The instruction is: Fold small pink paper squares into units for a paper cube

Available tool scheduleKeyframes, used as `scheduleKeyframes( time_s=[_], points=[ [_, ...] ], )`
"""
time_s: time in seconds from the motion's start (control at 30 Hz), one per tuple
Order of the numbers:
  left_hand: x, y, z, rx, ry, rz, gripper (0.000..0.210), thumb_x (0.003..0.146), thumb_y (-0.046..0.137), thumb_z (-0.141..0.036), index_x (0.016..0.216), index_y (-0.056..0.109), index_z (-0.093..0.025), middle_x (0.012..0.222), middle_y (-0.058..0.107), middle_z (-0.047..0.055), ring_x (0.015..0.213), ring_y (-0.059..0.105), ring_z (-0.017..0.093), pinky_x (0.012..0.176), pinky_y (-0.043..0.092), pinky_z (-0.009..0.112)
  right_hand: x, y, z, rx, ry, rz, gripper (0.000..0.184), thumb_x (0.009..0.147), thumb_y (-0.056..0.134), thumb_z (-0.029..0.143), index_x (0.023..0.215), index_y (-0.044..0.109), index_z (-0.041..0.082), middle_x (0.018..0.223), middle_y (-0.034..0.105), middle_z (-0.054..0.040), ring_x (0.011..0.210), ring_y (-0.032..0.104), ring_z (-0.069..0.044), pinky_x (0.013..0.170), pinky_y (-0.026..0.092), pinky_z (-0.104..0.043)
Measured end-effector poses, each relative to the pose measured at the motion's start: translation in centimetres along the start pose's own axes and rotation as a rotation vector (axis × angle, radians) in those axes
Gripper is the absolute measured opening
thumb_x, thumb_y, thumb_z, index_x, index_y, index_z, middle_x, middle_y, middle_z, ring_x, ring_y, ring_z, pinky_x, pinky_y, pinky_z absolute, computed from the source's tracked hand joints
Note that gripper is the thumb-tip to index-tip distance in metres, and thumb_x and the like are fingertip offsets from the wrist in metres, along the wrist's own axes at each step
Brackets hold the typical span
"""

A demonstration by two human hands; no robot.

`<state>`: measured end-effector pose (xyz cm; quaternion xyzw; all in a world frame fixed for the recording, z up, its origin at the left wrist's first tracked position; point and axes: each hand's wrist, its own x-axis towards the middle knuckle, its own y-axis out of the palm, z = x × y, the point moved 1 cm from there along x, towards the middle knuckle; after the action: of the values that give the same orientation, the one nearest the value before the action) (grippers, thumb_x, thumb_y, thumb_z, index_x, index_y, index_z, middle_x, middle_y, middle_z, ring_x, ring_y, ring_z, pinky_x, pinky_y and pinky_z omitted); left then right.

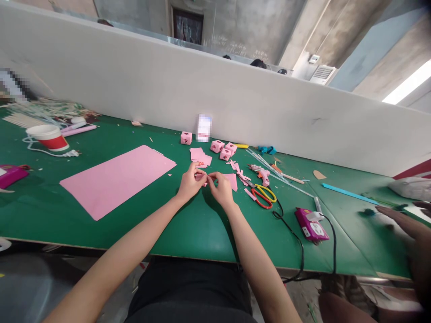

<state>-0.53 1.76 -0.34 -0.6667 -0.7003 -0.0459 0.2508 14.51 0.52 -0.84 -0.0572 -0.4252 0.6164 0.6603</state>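
Note:
Both my hands meet over the green table, fingers pinched on a small piece of pink paper [201,178] that they mostly cover. My left hand [191,183] grips its left side, with a reddish ring or band showing on one finger. From the right, my right hand [220,186] holds it between thumb and fingertips. Just beyond lie pink paper squares [201,156]. Another pink sheet [231,181] rests beside my right hand, near narrow pink strips [238,169]. Folded pink paper shapes with diamond-shaped openings [217,146] stand farther back.
Scissors [263,196] with red and yellow handles and a pink glue gun [261,174] lie to the right. A magenta power box [311,225] trails black cables. A large pink sheet [117,181] and a paper cup [49,137] are left. Another person's hand [400,220] is at far right.

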Motion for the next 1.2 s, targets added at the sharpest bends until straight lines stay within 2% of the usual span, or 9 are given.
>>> scheduleKeyframes(
  time_s=[0.27, 0.53, 0.7, 0.83, 0.9, 0.97, 1.07, 1.2],
  points=[
    [0.2, -0.2, 0.1, 0.146, 0.004, -0.027, 0.045, 0.079, 0.070, -0.023, 0.121, 0.052, -0.020, 0.087, 0.077, 0.002, 0.078, 0.071, 0.019, 0.076, 0.052, 0.029, 0.1, -0.5, -0.5, -0.062, -0.047, -0.015, 0.015, 0.095, 0.050, 0.026, 0.089, 0.064, 0.022, 0.089, 0.072, -0.0069, 0.086, 0.064, -0.024, 0.078, 0.048, -0.034],
    [0.5, -0.5, 0.5, 0.238, 0.018, -0.009, 0.048, 0.078, 0.068, -0.021, 0.123, 0.051, -0.021, 0.087, 0.076, 0.001, 0.079, 0.070, 0.020, 0.074, 0.051, 0.030, 0.0, -0.7, -1.0, -0.087, -0.024, -0.033, 0.015, 0.093, 0.049, 0.022, 0.089, 0.063, 0.022, 0.089, 0.071, -0.0066, 0.085, 0.064, -0.023, 0.076, 0.047, -0.033],
    [1.3, -1.4, 1.9, 0.240, 0.020, -0.069, 0.043, 0.078, 0.063, -0.015, 0.119, 0.053, -0.020, 0.082, 0.072, 0.001, 0.079, 0.069, 0.019, 0.073, 0.051, 0.030, 0.0, -1.4, -1.7, -0.004, 0.118, -0.181, 0.017, 0.093, 0.049, 0.030, 0.088, 0.064, 0.021, 0.085, 0.070, -0.0054, 0.076, 0.062, -0.021, 0.074, 0.047, -0.033],
    [1.6, -1.5, 2.3, 0.000, -0.067, -0.084, 0.042, 0.079, 0.068, -0.025, 0.118, 0.054, -0.020, 0.087, 0.073, 0.003, 0.088, 0.070, 0.020, 0.078, 0.053, 0.031, 0.1, -1.2, -1.8, 0.219, 0.249, -0.278, 0.022, 0.089, 0.055, 0.037, 0.101, 0.065, 0.021, 0.082, 0.069, -0.0027, 0.070, 0.059, -0.018, 0.070, 0.047, -0.032],
    [1.5, -1.1, 2.0, -0.202, -0.139, -0.059, 0.050, 0.078, 0.073, -0.036, 0.120, 0.054, -0.018, 0.096, 0.073, 0.007, 0.093, 0.070, 0.021, 0.080, 0.055, 0.033, 0.0, -0.5, -1.5, 0.427, 0.306, -0.271, 0.031, 0.085, 0.062, 0.041, 0.107, 0.066, 0.021, 0.076, 0.065, -0.0002, 0.067, 0.058, -0.017, 0.066, 0.047, -0.031],
    [1.2, -0.5, 1.7, -0.356, -0.209, 0.022, 0.061, 0.074, 0.077, -0.042, 0.125, 0.052, -0.018, 0.108, 0.071, 0.011, 0.094, 0.070, 0.022, 0.074, 0.057, 0.033, -0.1, 0.3, -1.2, 0.678, 0.395, -0.230, 0.037, 0.080, 0.068, 0.047, 0.106, 0.067, 0.021, 0.070, 0.062, 0.0013, 0.064, 0.057, -0.016, 0.061, 0.047, -0.029],
    [0.9, 0.0, 1.3, -0.405, -0.211, 0.053, 0.066, 0.069, 0.083, -0.042, 0.124, 0.055, -0.018, 0.114, 0.069, 0.012, 0.097, 0.069, 0.022, 0.077, 0.058, 0.032, -0.2, 1.1, -0.8, 0.925, 0.510, -0.184, 0.043, 0.071, 0.078, 0.050, 0.102, 0.070, 0.022, 0.079, 0.068, -0.0008, 0.070, 0.061, -0.015, 0.060, 0.049, -0.026],
    [0.9, -0.1, 1.4, -0.461, -0.232, 0.057, 0.066, 0.070, 0.084, -0.044, 0.124, 0.056, -0.018, 0.108, 0.071, 0.010, 0.096, 0.070, 0.022, 0.079, 0.059, 0.032, -0.3, 1.2, -0.8, 1.015, 0.590, -0.183, 0.048, 0.064, 0.086, 0.049, 0.099, 0.073, 0.020, 0.085, 0.072, -0.0027, 0.072, 0.064, -0.015, 0.059, 0.049, -0.025]
  ],
)
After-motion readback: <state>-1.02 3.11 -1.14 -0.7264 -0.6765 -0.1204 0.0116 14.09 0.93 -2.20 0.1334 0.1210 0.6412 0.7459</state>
